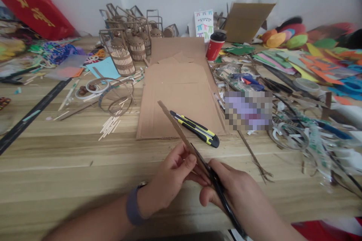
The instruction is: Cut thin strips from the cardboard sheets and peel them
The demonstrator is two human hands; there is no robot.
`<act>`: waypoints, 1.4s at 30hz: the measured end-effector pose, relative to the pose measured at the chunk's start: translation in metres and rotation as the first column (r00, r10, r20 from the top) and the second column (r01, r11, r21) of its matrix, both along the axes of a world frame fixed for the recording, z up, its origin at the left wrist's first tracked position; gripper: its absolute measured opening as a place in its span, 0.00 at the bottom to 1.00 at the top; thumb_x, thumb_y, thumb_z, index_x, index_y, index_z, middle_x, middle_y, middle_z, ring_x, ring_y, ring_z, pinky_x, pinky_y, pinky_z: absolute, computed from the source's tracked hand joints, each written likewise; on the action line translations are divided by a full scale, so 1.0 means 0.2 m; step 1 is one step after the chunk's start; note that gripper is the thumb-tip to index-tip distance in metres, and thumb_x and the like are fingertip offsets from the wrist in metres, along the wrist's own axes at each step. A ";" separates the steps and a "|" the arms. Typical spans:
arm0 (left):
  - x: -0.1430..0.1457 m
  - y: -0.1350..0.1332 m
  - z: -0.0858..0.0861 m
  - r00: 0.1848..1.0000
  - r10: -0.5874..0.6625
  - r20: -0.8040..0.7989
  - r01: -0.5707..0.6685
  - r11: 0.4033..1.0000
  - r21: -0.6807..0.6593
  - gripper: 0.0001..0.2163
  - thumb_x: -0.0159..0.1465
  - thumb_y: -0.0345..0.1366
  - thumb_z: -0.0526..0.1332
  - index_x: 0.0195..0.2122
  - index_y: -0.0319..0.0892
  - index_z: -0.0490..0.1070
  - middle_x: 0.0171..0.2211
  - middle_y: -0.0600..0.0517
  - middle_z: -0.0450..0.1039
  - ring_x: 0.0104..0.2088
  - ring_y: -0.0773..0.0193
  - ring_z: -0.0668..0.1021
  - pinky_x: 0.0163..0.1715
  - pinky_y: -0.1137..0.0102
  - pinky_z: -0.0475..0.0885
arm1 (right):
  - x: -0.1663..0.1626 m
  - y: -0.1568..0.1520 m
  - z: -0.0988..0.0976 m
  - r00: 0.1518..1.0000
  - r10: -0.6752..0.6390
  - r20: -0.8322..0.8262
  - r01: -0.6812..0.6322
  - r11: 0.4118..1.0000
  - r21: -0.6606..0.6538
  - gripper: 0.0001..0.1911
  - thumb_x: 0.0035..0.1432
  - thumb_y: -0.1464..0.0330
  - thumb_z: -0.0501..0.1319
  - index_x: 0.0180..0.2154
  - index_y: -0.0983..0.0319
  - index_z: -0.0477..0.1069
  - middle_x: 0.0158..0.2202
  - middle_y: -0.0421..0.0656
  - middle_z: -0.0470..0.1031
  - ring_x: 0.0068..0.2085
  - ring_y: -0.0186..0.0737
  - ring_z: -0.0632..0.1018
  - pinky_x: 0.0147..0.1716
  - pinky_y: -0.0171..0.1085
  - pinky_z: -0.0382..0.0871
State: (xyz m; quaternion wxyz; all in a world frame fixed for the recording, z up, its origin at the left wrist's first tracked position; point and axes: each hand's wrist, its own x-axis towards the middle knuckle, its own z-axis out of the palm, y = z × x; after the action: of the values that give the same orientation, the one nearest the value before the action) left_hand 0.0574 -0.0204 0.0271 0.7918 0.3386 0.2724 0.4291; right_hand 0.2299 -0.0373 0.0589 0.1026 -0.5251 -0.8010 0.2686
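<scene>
A narrow brown cardboard strip [178, 126] is pinched between the thumb and fingers of my left hand [177, 167], slanting up and to the left. My right hand [237, 186] grips a pair of black-handled scissors [223, 194]. Their blades lie along the strip's right side, close to my left fingertips; how far apart the blades are is hard to see. Just beyond my hands, a yellow and black utility knife [195, 128] rests on a large flat cardboard sheet [175, 98]. The strip's upper end reaches over that sheet.
Small stick lanterns [121, 58] stand at the back left. Short wooden sticks [110, 126] and tape rolls [96, 86] lie left of the sheet. A red cup [215, 47] with a black lid stands behind it. Tape, scraps and coloured sheets [278, 62] crowd the right side.
</scene>
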 end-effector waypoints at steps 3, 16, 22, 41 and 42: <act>-0.01 0.00 0.01 0.997 0.024 -0.069 -0.022 0.999 0.028 0.16 0.66 0.51 0.59 0.40 0.42 0.63 0.29 0.51 0.78 0.28 0.66 0.81 0.28 0.73 0.76 | 0.01 0.01 0.01 1.000 0.002 0.015 -0.002 1.000 0.010 0.17 0.61 0.51 0.58 0.29 0.56 0.59 0.29 0.44 0.77 0.26 0.41 0.78 0.23 0.34 0.69; 0.01 -0.01 0.01 0.989 0.031 -0.143 -0.017 0.995 0.096 0.15 0.68 0.49 0.57 0.44 0.41 0.63 0.26 0.54 0.74 0.23 0.69 0.76 0.24 0.75 0.73 | -0.02 0.05 0.04 1.000 -0.014 0.020 0.013 0.998 0.062 0.18 0.56 0.54 0.64 0.32 0.56 0.58 0.29 0.43 0.75 0.27 0.44 0.78 0.24 0.37 0.68; 0.00 -0.02 0.00 0.977 0.051 -0.206 -0.028 0.993 0.110 0.15 0.68 0.49 0.57 0.46 0.42 0.65 0.32 0.54 0.73 0.29 0.69 0.76 0.29 0.75 0.72 | -0.05 0.06 0.04 1.000 -0.008 0.002 0.008 1.000 0.028 0.18 0.59 0.54 0.61 0.30 0.56 0.56 0.30 0.45 0.76 0.27 0.43 0.77 0.26 0.37 0.69; 0.00 -0.02 0.02 0.962 0.058 -0.268 -0.028 0.993 0.113 0.21 0.65 0.55 0.56 0.46 0.41 0.64 0.29 0.54 0.73 0.26 0.68 0.75 0.26 0.74 0.71 | -0.06 0.04 0.01 0.999 -0.029 -0.019 0.028 0.999 -0.036 0.15 0.62 0.54 0.56 0.30 0.56 0.58 0.27 0.44 0.77 0.25 0.41 0.77 0.26 0.37 0.69; 0.00 -0.02 0.01 0.963 0.054 -0.264 -0.026 0.994 0.109 0.21 0.65 0.55 0.56 0.47 0.41 0.64 0.29 0.54 0.73 0.25 0.68 0.75 0.26 0.74 0.71 | -0.06 0.04 0.00 0.999 -0.027 -0.023 0.027 0.999 -0.038 0.14 0.62 0.55 0.56 0.30 0.56 0.59 0.28 0.44 0.77 0.26 0.41 0.77 0.26 0.37 0.69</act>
State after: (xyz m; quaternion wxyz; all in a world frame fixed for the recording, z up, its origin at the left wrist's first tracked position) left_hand 0.0578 -0.0241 0.0300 0.7202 0.4287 0.3603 0.4095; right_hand 0.2179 -0.0295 0.0591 0.1057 -0.5345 -0.7874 0.2884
